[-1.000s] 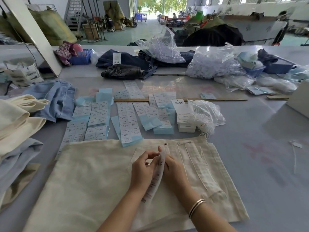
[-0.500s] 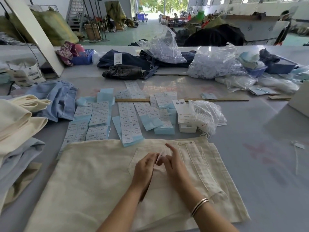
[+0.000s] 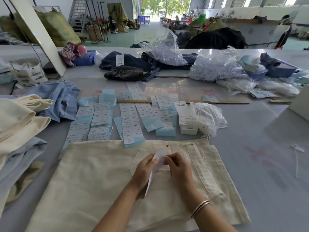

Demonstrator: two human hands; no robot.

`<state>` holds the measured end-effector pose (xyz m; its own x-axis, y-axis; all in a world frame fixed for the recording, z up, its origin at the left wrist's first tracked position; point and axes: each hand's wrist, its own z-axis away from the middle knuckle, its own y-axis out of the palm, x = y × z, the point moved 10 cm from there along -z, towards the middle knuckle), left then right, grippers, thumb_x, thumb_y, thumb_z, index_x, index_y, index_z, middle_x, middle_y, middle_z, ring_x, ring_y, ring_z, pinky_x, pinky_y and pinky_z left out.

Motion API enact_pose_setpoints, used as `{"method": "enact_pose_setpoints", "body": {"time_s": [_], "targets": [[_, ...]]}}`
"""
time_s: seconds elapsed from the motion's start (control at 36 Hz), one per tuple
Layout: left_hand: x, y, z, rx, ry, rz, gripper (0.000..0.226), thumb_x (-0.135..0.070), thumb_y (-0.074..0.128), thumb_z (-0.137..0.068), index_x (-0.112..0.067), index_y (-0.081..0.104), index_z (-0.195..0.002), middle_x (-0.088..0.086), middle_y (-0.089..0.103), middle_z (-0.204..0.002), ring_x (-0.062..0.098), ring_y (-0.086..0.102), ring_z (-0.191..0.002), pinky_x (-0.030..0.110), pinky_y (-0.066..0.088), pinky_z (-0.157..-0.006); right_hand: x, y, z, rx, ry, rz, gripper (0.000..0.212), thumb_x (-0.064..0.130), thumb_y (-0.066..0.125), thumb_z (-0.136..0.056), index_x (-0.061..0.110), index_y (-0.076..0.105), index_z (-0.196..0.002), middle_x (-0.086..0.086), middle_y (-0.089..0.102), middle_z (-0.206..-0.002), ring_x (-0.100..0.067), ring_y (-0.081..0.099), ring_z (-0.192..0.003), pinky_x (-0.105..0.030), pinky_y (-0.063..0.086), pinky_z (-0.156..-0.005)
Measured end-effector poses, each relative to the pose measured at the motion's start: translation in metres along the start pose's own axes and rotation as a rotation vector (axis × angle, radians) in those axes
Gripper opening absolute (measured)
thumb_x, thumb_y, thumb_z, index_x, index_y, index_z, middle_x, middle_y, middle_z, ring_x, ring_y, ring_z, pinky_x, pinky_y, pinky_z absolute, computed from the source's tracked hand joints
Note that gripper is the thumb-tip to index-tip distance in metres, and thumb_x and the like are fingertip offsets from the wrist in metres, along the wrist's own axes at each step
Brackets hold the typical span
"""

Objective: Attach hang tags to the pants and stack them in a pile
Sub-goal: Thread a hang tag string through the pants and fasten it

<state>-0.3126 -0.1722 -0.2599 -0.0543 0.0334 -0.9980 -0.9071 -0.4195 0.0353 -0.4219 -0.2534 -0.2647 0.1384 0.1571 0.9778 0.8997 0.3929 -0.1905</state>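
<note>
Tag (image 3: pixel 158 162) raised again, both hands' fingers (image 3: pixel 154 160) pinching it.

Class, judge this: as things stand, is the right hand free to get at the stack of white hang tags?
Probably not at once. The right hand and left hand both pinch a tag over the cream pants. Nothing blocks the way to the stack.

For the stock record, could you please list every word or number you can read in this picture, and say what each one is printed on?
"1102#": heads the cells of the sticker sheets laid out beyond the cream pants; the smaller print under it is too blurred to read.
Two handwritten characters top the white hang tag stack; not legible.
Paper bag at far left: dark lettering, blurred.
Tag on the dark jeans: too small.
Strip held in both hands: no readable print.
</note>
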Motion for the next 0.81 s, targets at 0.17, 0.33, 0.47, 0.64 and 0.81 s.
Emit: {"method": "enact_pose_setpoints", "body": {"time_s": [0.17, 0.33, 0.47, 0.64, 0.81], "targets": [[0.006, 0.004, -0.001, 0.032, -0.027, -0.084, 0.024, -0.024, 0.041, -0.101, -0.02, 0.065, -0.1, -0.011, 0.066, -0.083, -0.001, 0.059, -0.076, 0.019, 0.044, -0.074, 0.002, -0.007, 0.0, -0.062, -0.066, 0.089, 0.017, 0.009, 0.069, -0.085, 0.022, 0.068, -0.074, 0.015, 0.064, -0.064, -0.001, 0.053, -0.056, -0.019, 0.042, -0.057], [0.005, 0.005, -0.001, 0.043, -0.08, -0.062, 0.046, -0.027, 0.023, -0.105, -0.015, 0.065, -0.118, -0.001, 0.07, -0.11, 0.011, 0.065, -0.103, 0.025, 0.048, -0.092, 0.014, -0.009, 0.003, -0.103, -0.183, 0.236, 0.019, 0.002, 0.07, -0.081, 0.021, 0.069, -0.078, 0.021, 0.061, -0.069, 0.005, 0.059, -0.071, -0.005, 0.039, -0.062], [-0.007, -0.002, -0.006, -0.049, 0.045, -0.225, 0.015, -0.026, 0.056, -0.096, -0.031, 0.069, -0.102, -0.013, 0.073, -0.093, 0.001, 0.067, -0.09, 0.012, 0.049, -0.075, 0.016, -0.009, 0.004, -0.113, -0.203, 0.268, 0.023, 0.004, 0.071, -0.081, 0.027, 0.067, -0.078, 0.023, 0.06, -0.069, 0.009, 0.058, -0.074, -0.002, 0.038, -0.063], [-0.007, -0.001, -0.009, -0.167, 0.107, -0.307, 0.011, -0.023, 0.066, -0.09, -0.03, 0.07, -0.097, -0.013, 0.073, -0.088, -0.003, 0.067, -0.086, 0.018, 0.052, -0.077, 0.014, -0.011, 0.005, -0.141, -0.168, 0.231, 0.031, 0.008, 0.069, -0.083, 0.038, 0.064, -0.077, 0.019, 0.064, -0.07, 0.001, 0.06, -0.07, -0.008, 0.039, -0.061], [-0.002, -0.001, -0.012, -0.218, 0.078, -0.244, 0.015, -0.015, 0.071, -0.086, -0.029, 0.068, -0.083, -0.007, 0.073, -0.084, 0.01, 0.069, -0.084, 0.025, 0.054, -0.081, 0.022, -0.01, 0.007, -0.098, -0.213, 0.258, 0.02, 0.003, 0.07, -0.08, 0.023, 0.071, -0.081, 0.013, 0.065, -0.077, 0.0, 0.059, -0.077, -0.009, 0.041, -0.065]]}}
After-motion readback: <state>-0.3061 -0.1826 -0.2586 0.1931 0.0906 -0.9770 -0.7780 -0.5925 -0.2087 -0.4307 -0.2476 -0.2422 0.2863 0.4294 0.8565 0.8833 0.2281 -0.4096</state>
